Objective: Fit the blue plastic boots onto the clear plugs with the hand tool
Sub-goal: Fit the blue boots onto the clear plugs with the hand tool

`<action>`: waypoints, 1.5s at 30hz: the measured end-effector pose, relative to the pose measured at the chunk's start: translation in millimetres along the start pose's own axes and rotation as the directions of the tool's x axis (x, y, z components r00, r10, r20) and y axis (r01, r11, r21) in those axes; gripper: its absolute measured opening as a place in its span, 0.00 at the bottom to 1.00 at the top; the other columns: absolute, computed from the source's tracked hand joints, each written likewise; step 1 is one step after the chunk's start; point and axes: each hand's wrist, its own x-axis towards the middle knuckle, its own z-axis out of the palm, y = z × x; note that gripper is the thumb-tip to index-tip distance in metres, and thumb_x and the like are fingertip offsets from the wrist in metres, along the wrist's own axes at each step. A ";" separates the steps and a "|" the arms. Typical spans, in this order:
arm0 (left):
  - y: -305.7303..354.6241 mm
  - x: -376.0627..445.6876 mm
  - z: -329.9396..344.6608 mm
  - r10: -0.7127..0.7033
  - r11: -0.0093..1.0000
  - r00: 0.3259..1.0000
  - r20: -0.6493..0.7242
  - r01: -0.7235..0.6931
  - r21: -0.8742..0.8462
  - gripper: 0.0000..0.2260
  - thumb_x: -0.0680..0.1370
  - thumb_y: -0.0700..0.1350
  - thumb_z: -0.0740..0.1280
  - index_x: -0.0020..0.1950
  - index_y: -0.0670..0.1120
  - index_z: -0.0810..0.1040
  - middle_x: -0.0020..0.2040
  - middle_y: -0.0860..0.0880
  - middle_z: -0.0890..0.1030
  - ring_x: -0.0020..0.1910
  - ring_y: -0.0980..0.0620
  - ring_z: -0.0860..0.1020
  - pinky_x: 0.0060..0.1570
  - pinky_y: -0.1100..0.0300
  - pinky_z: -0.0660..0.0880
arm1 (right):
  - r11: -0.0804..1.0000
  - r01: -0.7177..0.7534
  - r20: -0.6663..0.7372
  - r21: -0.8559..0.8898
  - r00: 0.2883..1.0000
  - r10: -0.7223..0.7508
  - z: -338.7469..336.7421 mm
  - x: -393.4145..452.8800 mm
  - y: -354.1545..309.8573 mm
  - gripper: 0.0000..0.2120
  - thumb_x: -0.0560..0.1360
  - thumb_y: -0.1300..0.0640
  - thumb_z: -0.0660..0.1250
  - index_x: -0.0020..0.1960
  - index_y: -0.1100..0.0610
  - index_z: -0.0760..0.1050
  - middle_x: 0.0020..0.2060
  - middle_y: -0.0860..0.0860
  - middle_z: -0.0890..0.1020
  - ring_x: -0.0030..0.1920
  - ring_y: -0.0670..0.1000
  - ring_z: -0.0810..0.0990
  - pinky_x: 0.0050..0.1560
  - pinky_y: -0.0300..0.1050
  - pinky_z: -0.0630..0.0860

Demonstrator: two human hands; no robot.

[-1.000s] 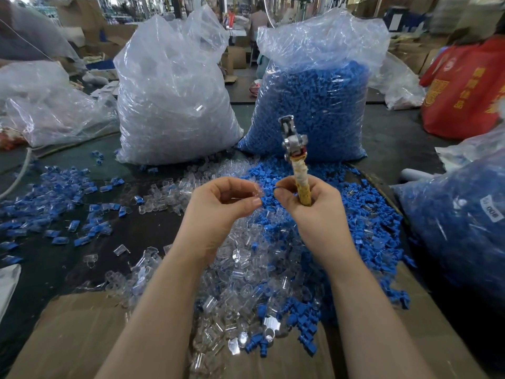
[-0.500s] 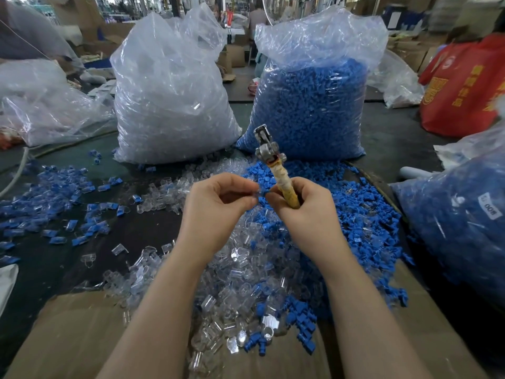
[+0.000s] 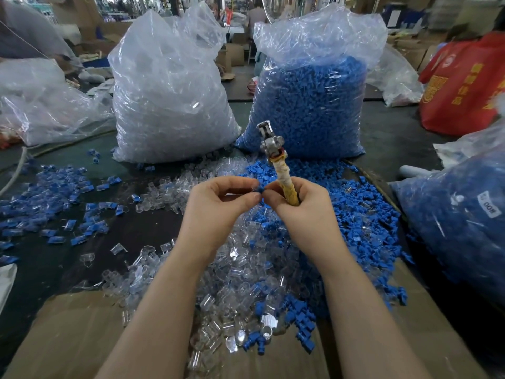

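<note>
A second ago I saw nothing blue between the fingertips; now a small blue boot (image 3: 259, 189) shows there, so I judge one boot and plug are being brought together by hand. My left hand (image 3: 218, 209) has its fingers curled and pinches this boot from the left; whether a clear plug sits with it I cannot tell. My right hand (image 3: 300, 212) touches the boot with thumb and forefinger while the other fingers grip the hand tool (image 3: 276, 162), whose metal head has swung from a left tilt back to nearly upright and is not yet on the part.

Around, from the left: fitted blue pieces (image 3: 54, 209) scattered on the table, the bag of clear plugs (image 3: 169, 105), the loose clear plugs (image 3: 235, 283) under my wrists, the bag of blue boots (image 3: 308, 105). Nothing blocks the hands.
</note>
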 end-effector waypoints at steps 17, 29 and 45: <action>0.4 -1.8 0.0 -0.024 0.998 1.000 -0.004 0.024 -0.053 0.08 0.71 0.37 0.75 0.48 0.48 0.85 0.44 0.50 0.87 0.47 0.52 0.84 0.50 0.60 0.80 | 0.998 -0.041 0.005 0.039 0.999 0.041 1.5 -0.3 -1.5 0.03 0.76 0.56 0.72 0.43 0.52 0.80 0.40 0.57 0.82 0.45 0.60 0.80 0.46 0.47 0.79; 0.7 1.0 -1.5 -0.081 0.951 0.993 -0.085 0.052 -0.305 0.09 0.71 0.34 0.74 0.48 0.44 0.82 0.45 0.44 0.84 0.49 0.46 0.84 0.47 0.60 0.81 | 0.997 -0.036 0.127 -0.066 0.991 0.045 -13.4 0.8 4.9 0.03 0.75 0.58 0.71 0.46 0.55 0.77 0.35 0.48 0.78 0.35 0.44 0.74 0.38 0.36 0.74; 1.7 5.0 -11.1 -0.006 0.961 0.989 -0.145 -0.035 -0.276 0.10 0.73 0.31 0.71 0.50 0.44 0.80 0.42 0.49 0.85 0.44 0.53 0.84 0.48 0.60 0.81 | 0.939 -0.036 0.270 -0.341 0.953 0.134 -19.1 3.2 15.6 0.09 0.74 0.55 0.72 0.43 0.50 0.71 0.31 0.44 0.71 0.27 0.42 0.68 0.32 0.42 0.66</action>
